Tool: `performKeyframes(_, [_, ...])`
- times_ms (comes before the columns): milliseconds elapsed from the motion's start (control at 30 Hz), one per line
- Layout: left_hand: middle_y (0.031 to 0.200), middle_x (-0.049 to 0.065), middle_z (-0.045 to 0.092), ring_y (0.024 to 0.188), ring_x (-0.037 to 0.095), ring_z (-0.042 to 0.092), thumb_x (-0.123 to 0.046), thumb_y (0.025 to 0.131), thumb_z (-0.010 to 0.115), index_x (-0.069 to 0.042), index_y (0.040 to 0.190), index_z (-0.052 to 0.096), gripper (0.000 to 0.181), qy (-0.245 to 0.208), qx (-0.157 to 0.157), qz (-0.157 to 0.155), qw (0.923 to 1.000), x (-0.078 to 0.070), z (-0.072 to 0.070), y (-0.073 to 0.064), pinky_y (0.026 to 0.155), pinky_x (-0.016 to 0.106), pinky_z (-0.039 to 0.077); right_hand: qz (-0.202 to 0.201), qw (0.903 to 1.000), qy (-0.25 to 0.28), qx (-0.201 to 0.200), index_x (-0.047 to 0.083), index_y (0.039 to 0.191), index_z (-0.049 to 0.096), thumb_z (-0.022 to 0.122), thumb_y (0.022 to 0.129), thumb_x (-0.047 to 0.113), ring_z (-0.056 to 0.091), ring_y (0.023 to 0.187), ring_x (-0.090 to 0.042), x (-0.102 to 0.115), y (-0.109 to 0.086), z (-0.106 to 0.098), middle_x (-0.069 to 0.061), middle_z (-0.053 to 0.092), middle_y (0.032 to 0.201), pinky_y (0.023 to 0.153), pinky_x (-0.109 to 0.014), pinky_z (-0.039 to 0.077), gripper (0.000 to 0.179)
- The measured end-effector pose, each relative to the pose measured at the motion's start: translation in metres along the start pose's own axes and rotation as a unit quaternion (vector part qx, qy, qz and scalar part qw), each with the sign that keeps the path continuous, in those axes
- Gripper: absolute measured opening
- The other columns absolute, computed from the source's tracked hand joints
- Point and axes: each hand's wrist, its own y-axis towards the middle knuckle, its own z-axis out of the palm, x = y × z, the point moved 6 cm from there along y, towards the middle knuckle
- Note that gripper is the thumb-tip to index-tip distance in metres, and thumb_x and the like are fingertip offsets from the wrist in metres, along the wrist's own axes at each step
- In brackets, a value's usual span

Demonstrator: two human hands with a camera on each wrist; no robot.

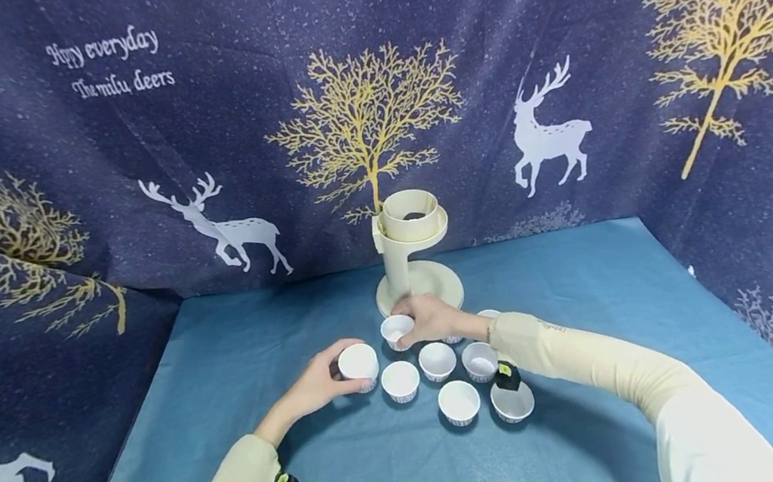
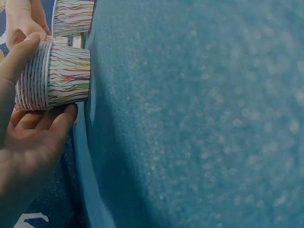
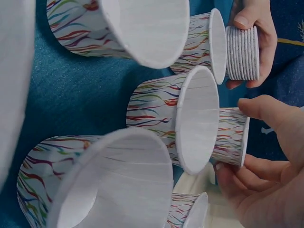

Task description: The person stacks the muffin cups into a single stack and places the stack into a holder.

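My left hand [image 1: 319,380] grips a nested stack of paper cups [image 1: 357,361], thumb on one side and fingers on the other. In the left wrist view the stack [image 2: 69,76] shows many close rims and a white wall with wavy coloured lines. With thumb and fingers spread around its rim, my right hand [image 1: 435,318] holds a single paper cup [image 1: 396,329], whose patterned wall [image 3: 229,135] shows in the right wrist view. Between the hands and nearer me stands another paper cup [image 1: 400,382], upright with its mouth up.
Several more upright paper cups, among them one in the middle [image 1: 438,362] and one in front [image 1: 460,404], stand under and beside the right forearm. Behind the right hand rises a cream stand [image 1: 397,273] with a ring-shaped holder on top. A blue cloth [image 1: 348,475] covers the table.
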Motion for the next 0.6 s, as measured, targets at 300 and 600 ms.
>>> performKeyframes(300, [0.116, 0.007, 0.057, 0.099, 0.015, 0.058, -0.03, 0.071, 0.078, -0.014, 0.127, 0.05, 0.064, 0.013, -0.002, -0.008, 0.9999, 0.005, 0.0, 0.002, 0.079, 0.022, 0.048, -0.006, 0.9993, 0.031, -0.022, 0.017, 0.095, 0.067, 0.074, 0.072, 0.033, 0.054, 0.075, -0.011, 0.006, -0.001, -0.008, 0.004, 0.065, 0.089, 0.065, -0.021, 0.041, 0.029])
performKeyframes(600, [0.116, 0.01, 0.057, 0.098, 0.015, 0.057, -0.024, 0.072, 0.077, -0.013, 0.127, 0.049, 0.062, 0.016, -0.001, -0.017, 0.9997, 0.005, -0.001, 0.002, 0.079, 0.02, 0.048, 0.0, 0.9967, 0.071, -0.04, 0.013, 0.109, 0.063, 0.076, 0.072, 0.033, 0.058, 0.084, -0.01, 0.011, -0.003, -0.014, 0.001, 0.066, 0.102, 0.073, -0.023, 0.048, 0.044])
